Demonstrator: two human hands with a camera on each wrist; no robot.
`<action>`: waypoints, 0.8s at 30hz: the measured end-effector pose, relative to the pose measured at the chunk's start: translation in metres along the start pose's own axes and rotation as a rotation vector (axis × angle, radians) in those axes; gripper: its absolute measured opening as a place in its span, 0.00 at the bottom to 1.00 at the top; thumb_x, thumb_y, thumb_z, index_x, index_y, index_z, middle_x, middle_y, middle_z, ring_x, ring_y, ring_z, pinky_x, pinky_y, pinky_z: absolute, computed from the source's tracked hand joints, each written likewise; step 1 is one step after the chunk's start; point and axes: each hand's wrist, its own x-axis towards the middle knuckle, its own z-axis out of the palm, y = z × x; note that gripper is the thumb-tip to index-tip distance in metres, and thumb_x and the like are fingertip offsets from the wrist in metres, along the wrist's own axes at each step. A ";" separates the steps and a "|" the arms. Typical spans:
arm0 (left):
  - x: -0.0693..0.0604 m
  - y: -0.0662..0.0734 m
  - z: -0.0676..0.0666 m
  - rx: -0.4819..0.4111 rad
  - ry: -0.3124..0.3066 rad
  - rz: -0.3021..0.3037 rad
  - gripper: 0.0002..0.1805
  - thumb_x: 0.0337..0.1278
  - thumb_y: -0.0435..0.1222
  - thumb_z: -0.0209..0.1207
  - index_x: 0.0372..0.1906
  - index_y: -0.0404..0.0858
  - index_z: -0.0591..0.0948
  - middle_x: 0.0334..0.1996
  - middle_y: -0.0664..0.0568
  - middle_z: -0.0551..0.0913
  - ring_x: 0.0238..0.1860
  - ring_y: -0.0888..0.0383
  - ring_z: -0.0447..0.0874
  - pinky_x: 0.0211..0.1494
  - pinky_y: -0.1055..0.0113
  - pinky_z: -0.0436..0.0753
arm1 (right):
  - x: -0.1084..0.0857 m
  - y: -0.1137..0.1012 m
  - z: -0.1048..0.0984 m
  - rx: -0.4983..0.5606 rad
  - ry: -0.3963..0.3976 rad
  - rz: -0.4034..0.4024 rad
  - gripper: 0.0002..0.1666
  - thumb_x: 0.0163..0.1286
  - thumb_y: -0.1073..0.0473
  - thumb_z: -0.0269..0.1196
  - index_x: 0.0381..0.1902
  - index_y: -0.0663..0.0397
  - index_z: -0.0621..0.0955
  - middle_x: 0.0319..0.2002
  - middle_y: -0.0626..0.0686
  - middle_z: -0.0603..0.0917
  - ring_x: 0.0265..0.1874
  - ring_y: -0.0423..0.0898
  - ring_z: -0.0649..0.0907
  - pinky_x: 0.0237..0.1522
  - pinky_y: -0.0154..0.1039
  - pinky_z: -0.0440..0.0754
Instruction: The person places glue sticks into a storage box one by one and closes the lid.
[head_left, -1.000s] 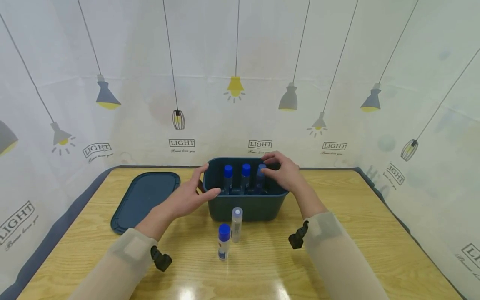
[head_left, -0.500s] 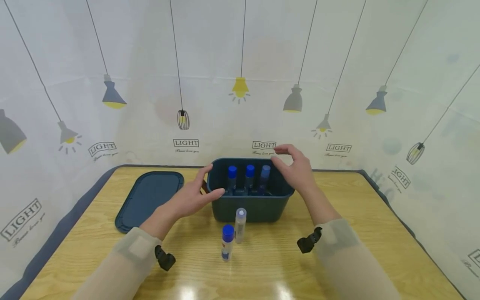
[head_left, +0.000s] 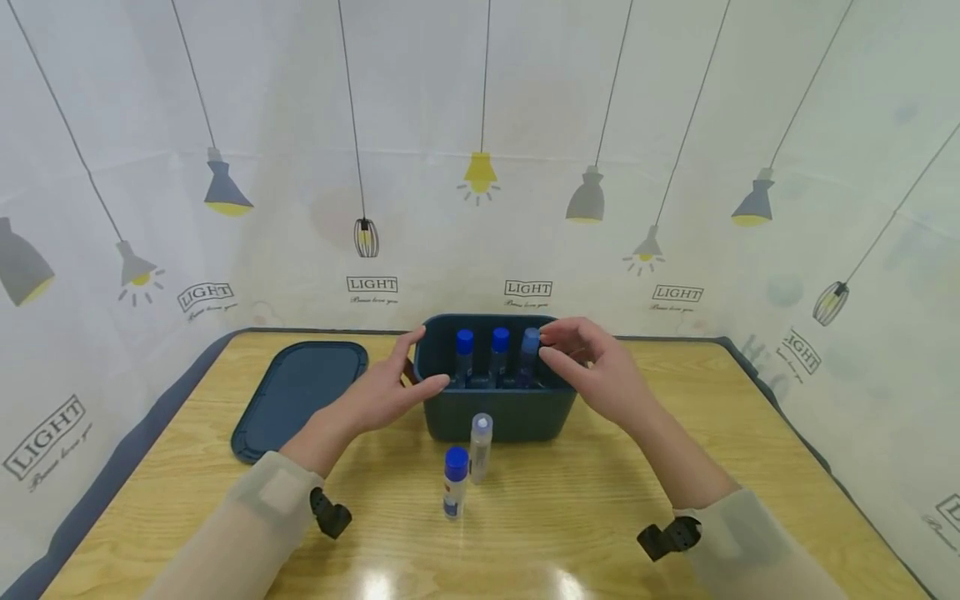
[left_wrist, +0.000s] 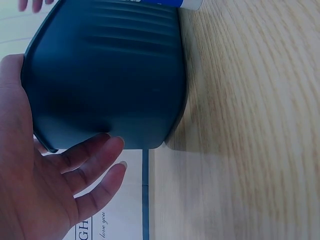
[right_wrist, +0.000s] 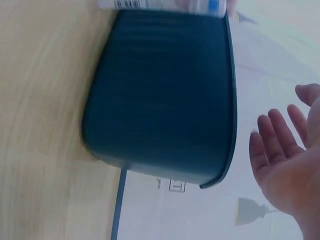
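A dark blue-green plastic box (head_left: 495, 417) stands near the table's back edge. Inside it, several blue-capped glue sticks (head_left: 465, 343) stand upright in a row. My left hand (head_left: 378, 392) spans the box's left end, thumb over the front rim, index fingertip at the back corner; in the left wrist view its other fingers lie loosely against the end wall. My right hand (head_left: 603, 371) is over the right end, loosely bent fingertips just beside the rightmost stick's cap (head_left: 531, 337); contact cannot be told. Before the box stand a blue-capped glue stick (head_left: 454, 483) and a clear one (head_left: 482, 450).
A dark blue lid (head_left: 300, 400) lies flat on the wooden table (head_left: 375, 517), left of the box. Behind the table hangs a pale curtain (head_left: 420, 167) printed with lamps. Each wrist carries a small black camera.
My right hand was at the rightmost stick's cap, rose off it toward the back right, then came down again beside that cap. My left hand stays at the box. The view shifted slightly.
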 end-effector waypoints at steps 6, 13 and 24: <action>0.000 0.000 -0.001 0.000 -0.005 -0.006 0.58 0.69 0.74 0.57 0.91 0.60 0.42 0.53 0.45 0.85 0.40 0.52 0.86 0.46 0.57 0.84 | -0.024 -0.008 0.006 0.008 -0.078 -0.042 0.17 0.81 0.51 0.68 0.63 0.44 0.85 0.54 0.48 0.90 0.47 0.46 0.87 0.53 0.42 0.87; 0.000 0.002 -0.001 0.002 -0.007 -0.012 0.58 0.69 0.74 0.57 0.91 0.61 0.42 0.56 0.44 0.85 0.42 0.52 0.87 0.48 0.55 0.85 | -0.040 -0.011 0.016 0.038 -0.177 -0.025 0.17 0.80 0.52 0.70 0.63 0.42 0.85 0.56 0.47 0.90 0.45 0.44 0.87 0.49 0.36 0.86; 0.000 0.002 0.000 -0.006 0.005 0.000 0.58 0.69 0.73 0.59 0.91 0.59 0.43 0.52 0.46 0.85 0.42 0.52 0.85 0.46 0.57 0.83 | -0.042 -0.007 0.043 0.103 -0.323 -0.039 0.25 0.79 0.53 0.72 0.69 0.48 0.83 0.64 0.56 0.88 0.45 0.44 0.88 0.49 0.36 0.87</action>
